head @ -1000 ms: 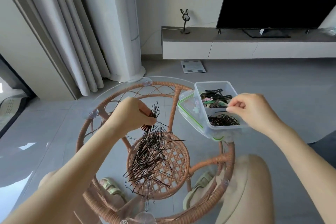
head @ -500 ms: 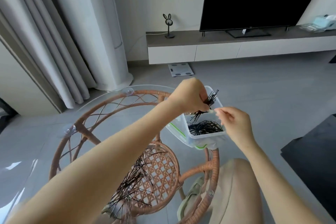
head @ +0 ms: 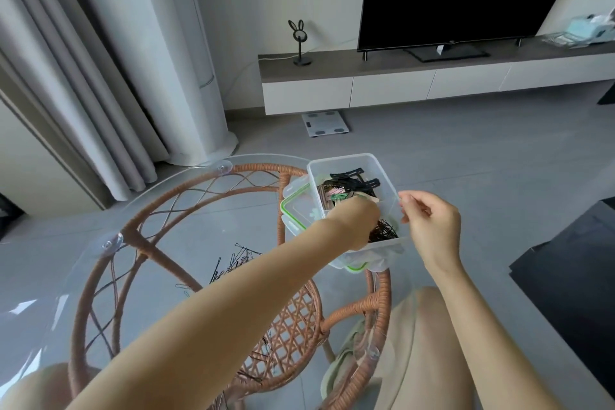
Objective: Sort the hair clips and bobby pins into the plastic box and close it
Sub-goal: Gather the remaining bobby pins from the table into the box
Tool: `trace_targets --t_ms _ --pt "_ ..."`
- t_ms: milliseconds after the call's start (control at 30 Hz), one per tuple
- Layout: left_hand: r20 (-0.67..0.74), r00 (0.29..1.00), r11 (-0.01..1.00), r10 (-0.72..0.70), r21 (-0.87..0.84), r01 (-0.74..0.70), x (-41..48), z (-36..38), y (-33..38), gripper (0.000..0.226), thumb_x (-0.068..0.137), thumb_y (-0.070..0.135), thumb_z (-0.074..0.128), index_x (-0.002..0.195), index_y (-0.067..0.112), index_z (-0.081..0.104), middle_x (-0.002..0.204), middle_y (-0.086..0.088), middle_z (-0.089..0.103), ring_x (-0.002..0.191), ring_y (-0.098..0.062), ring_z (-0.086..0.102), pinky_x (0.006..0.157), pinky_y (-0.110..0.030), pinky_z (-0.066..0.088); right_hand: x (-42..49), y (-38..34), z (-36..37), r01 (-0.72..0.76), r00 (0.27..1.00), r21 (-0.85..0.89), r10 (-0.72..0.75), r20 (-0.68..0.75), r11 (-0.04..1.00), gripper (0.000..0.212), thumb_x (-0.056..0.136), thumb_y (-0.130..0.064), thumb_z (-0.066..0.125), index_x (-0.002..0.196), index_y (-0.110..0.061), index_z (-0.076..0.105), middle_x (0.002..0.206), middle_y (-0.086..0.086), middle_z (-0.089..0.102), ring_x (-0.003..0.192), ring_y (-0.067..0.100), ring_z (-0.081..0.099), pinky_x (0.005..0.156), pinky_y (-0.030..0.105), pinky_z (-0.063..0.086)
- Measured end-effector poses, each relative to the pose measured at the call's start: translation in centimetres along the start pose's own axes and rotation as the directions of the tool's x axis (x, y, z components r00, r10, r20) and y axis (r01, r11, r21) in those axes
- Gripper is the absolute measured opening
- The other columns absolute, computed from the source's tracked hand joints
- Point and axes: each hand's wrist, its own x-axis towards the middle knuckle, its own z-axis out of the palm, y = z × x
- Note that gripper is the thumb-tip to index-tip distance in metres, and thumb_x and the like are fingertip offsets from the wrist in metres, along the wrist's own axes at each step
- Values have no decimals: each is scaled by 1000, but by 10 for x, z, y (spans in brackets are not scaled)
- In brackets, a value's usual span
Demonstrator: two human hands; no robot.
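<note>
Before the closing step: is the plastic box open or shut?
Open. The plastic box has no cover; the green-rimmed lid lies off it, and the left hand reaches inside.

Both arms are uncovered from the frame's edge to the left grip (head: 354, 223) and the right grip (head: 432, 226). Loose beige trousers (head: 429, 359) cover the right leg, the cloth smooth over the knee. A pale green sandal (head: 342, 366) is on the foot below.

The left forearm stretches across the bench (head: 173, 196) to its far right edge, the left hand (head: 356, 220) dipped knuckles-up into the plastic box (head: 342, 163), fingers hidden. Just beside it the right hand (head: 432, 226) pinches the box's right wall between thumb and forefinger, other fingers curled.
</note>
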Motion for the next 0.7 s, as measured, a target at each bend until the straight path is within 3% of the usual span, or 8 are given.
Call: trace_targets --t_ms 100,167,267,333,467,567,633,700 --pt "46 999 996 -7 -94 12 -3 -10 -7 50 81 4 61 129 8 49 126 -11 57 115 -31 54 90 -32 45 1 1 1 96 995 -127 -95 14 987 14 85 -8 56 88 -5 70 80 9 69 70 22 61 67 25 47" --pt "28 1000 987 -12 -158 16 -10 -21 -14 49 80 13 67 127 10 53 127 -7 58 115 -26 55 94 -31 44 -1 0 3 148 989 -204 -148 13 968 13 84 -7 57 88 -3 69 81 13 70 70 23 60 68 26 44" --pt "-158 987 953 -42 -304 -9 -35 -38 -29 27 88 15 56 112 11 67 118 -2 66 105 -20 62 91 -27 47 -10 -11 5 183 980 -230 -197 -38 956 18 86 -14 54 85 -3 68 79 13 67 69 22 57 64 23 40" --pt "-309 943 905 -124 -426 -20 -61 -41 -47 25 92 16 50 108 10 69 111 -4 70 94 -19 65 86 -27 50 -27 -26 7 233 971 -142 -238 -24 962 30 88 -28 48 83 -5 67 79 9 65 69 20 57 64 23 42" --pt "-453 810 890 -372 -424 171 -123 -5 -103 33 97 30 40 107 15 67 111 -2 70 101 -21 64 87 -33 51 -91 -47 28 250 908 70 -259 330 966 35 90 -35 40 96 -13 66 96 -3 68 91 7 62 80 17 48" --pt "-379 792 876 -478 -275 397 -156 45 -145 46 97 39 26 119 19 62 134 -1 56 127 -22 48 107 -37 38 -122 -34 71 314 776 -37 -234 585 949 39 91 -32 37 117 -11 59 122 1 60 117 5 51 101 14 34" --pt "-259 810 841 -526 -297 452 -167 75 -159 46 100 37 21 134 23 48 149 1 37 143 -21 25 119 -39 15 -126 -24 104 331 744 -142 -165 647 933 50 91 -36 32 130 -9 46 139 6 46 132 15 37 111 24 23" --pt "-200 832 831 -517 -350 432 -172 95 -160 47 100 36 15 139 23 39 153 4 27 146 -20 9 120 -37 2 -122 -17 134 341 747 -264 -89 659 902 54 93 -38 28 137 -8 35 146 10 37 138 21 27 115 34 13"
